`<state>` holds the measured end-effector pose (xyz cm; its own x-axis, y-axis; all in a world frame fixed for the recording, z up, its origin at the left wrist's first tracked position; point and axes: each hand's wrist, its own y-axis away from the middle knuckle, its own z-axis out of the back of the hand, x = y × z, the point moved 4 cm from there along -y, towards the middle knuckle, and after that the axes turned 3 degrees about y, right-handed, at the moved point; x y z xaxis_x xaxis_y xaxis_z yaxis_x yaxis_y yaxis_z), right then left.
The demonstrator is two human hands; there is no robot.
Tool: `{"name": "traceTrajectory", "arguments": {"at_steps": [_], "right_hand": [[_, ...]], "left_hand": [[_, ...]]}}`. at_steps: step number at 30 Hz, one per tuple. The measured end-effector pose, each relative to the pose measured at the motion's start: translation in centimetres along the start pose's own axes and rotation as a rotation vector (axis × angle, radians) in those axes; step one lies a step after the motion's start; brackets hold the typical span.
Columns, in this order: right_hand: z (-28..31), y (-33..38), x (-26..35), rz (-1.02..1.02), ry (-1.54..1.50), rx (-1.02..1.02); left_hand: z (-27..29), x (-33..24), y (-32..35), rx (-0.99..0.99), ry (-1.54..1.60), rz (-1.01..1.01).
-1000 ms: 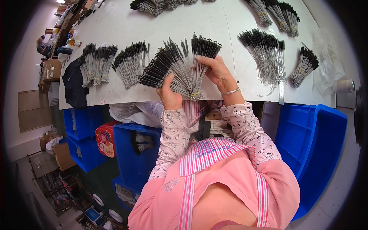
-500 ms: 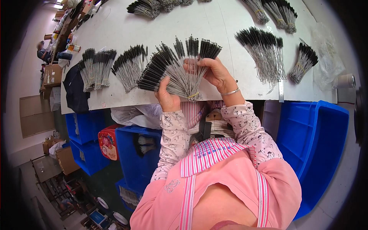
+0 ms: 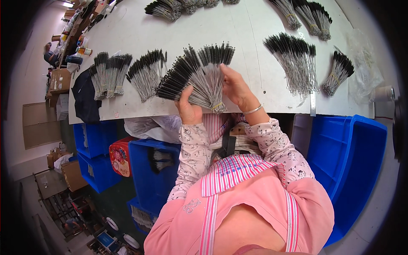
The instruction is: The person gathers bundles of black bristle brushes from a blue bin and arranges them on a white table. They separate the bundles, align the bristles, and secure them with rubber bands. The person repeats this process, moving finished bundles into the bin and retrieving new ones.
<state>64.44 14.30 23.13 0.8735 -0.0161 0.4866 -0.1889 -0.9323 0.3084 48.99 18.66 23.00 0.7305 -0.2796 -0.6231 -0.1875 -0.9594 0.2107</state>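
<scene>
Brushes point(image 3: 203, 80), fanned at the centre of the frame, just above the table's near edge; chief risk: spilling from a loosened hold.

Left hand point(image 3: 189, 109) pinches the fan's lower left side, thumb on top, fingers hidden beneath; right hand point(image 3: 238, 91) is half curled at the right side, thumb against the stems, and whether it grips cannot be told. A yellow band point(image 3: 217, 106) rings only the wire ends, so spreading the stems too far could work it off and let outer brushes drop past the table point(image 3: 127, 32) edge. Leftward, a brush pile point(image 3: 144, 78) lies just beside the fan; a sideways swing could snag bristles and mix the two. The right-hand pile point(image 3: 293, 59) stands well apart, less exposed.
</scene>
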Motion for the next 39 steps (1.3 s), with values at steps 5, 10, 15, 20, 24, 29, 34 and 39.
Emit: {"name": "traceTrajectory", "arguments": {"at_steps": [5, 10, 15, 20, 24, 29, 34, 39], "right_hand": [[-0.7, 1.5, -0.8, -0.126, 0.096, 0.032], [0.0, 0.5, -1.4, -0.085, -0.098, 0.008], [-1.0, 0.9, -0.8, -0.020, -0.327, 0.019], [-1.8, 0.8, -0.6, 0.165, -0.050, -0.002], [-3.3, 1.9, 0.2, 0.285, 0.164, 0.014], [-4.1, 2.8, 1.4, 0.267, 0.239, 0.071], [-2.8, 2.0, 0.1, 0.265, 0.432, 0.099], [-1.1, 0.2, 0.1, 0.139, 0.355, 0.060]], "left_hand": [[0.7, 0.0, -0.4, 0.033, 0.041, 0.093], [0.2, 0.5, -0.3, 0.078, 0.031, 0.152], [-1.3, 0.8, 1.2, 0.112, -0.011, 0.133], [-4.3, 1.7, 3.2, 0.171, -0.392, -0.035], [-4.8, 2.0, 3.5, 0.267, -0.526, -0.010], [-5.4, 1.9, 3.2, 0.263, -0.675, 0.062], [-5.5, -0.4, 3.3, -0.069, -1.386, -0.455], [-5.6, 0.2, 1.7, 0.180, -0.525, -0.132]]}}
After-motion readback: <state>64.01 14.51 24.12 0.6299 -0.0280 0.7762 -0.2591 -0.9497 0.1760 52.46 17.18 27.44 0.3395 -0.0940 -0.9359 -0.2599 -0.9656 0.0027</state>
